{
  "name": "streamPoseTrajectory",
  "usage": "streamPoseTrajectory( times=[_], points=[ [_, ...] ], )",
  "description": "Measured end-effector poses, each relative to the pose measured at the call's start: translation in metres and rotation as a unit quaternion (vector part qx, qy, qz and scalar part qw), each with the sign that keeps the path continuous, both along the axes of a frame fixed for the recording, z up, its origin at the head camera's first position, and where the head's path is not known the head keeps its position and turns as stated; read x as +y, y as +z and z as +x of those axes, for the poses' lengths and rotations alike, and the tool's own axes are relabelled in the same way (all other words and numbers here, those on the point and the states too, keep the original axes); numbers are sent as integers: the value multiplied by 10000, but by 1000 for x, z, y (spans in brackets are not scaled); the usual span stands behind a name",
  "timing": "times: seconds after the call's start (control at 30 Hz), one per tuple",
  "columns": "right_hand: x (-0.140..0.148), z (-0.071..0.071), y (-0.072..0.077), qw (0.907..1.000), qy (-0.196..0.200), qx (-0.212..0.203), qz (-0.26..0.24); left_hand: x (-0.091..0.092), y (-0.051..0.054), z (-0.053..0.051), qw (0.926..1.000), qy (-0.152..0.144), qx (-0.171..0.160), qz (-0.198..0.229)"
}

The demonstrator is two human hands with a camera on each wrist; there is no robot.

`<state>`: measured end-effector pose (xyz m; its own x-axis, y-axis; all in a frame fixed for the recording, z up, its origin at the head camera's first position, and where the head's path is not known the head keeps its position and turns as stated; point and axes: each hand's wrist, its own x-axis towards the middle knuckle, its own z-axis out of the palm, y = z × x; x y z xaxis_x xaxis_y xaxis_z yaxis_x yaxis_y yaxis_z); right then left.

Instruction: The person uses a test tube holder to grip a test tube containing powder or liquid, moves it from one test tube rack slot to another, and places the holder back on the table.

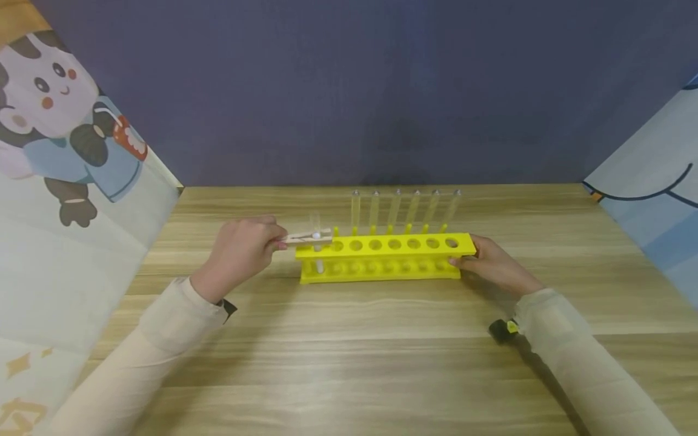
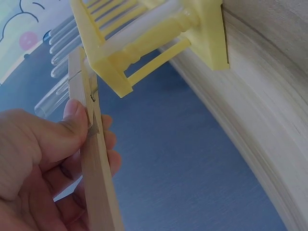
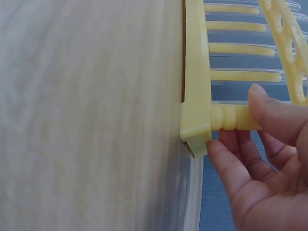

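My left hand grips a wooden test tube clamp, thumb on one side and fingers on the other in the left wrist view. The clamp's front end lies at a clear test tube standing in the leftmost hole of a yellow test tube rack. Something white shows in the tube's lower part; I cannot tell whether it is liquid or powder. My right hand holds the rack's right end, with the thumb against the yellow end post in the right wrist view.
Several clear test tubes stand upside down on pegs along the rack's back. The rack rests on a wood-grain table. A dark blue panel rises behind it, with a cartoon-printed panel at the left.
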<state>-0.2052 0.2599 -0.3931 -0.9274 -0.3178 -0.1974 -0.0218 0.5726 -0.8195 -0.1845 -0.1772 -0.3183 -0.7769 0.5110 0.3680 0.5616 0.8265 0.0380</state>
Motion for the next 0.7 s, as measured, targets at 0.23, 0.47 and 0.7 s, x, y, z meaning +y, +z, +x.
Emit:
streamPoseTrajectory(
  times=[0.23,0.47,0.7],
  points=[
    [0,-1,-1,10000,7,9,-22,0,-2,0,10000,38,19,-10],
    [-1,0,0,10000,-11,0,-4,-1,-6,-1,10000,17,63,-53],
    [-1,1,1,10000,-2,0,-24,-3,-8,-2,10000,-22,-40,22]
  ],
)
